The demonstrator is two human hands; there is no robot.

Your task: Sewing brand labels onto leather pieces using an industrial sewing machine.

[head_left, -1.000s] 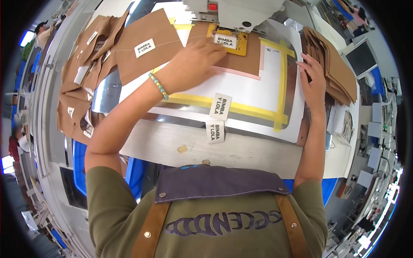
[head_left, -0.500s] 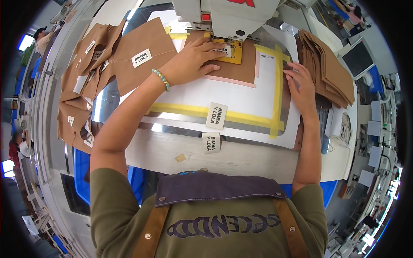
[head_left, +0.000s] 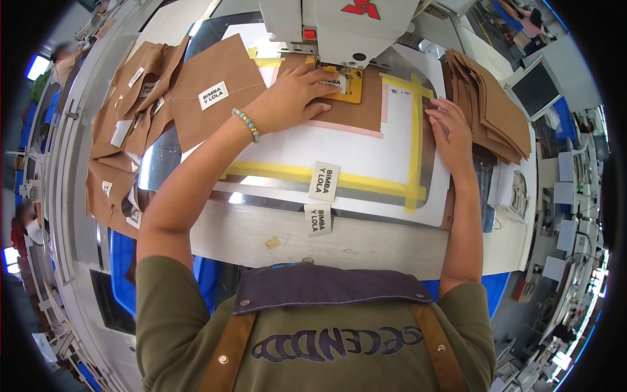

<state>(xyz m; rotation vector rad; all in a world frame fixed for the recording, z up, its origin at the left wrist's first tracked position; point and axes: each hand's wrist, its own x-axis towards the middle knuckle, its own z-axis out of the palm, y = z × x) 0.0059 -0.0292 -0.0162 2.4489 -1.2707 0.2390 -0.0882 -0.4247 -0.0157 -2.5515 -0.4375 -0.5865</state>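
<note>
My left hand [head_left: 290,98], with a beaded bracelet at the wrist, lies spread over a white label in a yellow frame [head_left: 353,88] beneath the white sewing machine head [head_left: 336,29]. The frame sits on a brown panel [head_left: 353,121], and my fingertips partly hide the label. Around them is a white sheet [head_left: 362,153] bordered with yellow tape. My right hand [head_left: 450,134] rests at that sheet's right side, fingers loosely bent and apart, holding nothing visible. Two white labels [head_left: 323,181] [head_left: 318,219] lie near the front edge.
Brown pieces with labels [head_left: 117,150] are heaped at the left, beside a labelled brown panel [head_left: 222,72]. A stack of brown panels [head_left: 493,108] lies at the right. Blue bins [head_left: 124,268] are below the table [head_left: 274,255]. Co-workers [head_left: 64,65] appear at the far edges.
My left hand has come down flatter over the framed label, fingers spreading across it. My right hand's fingertips have lowered along the sheet's right side. The whole view has shifted slightly downward.
</note>
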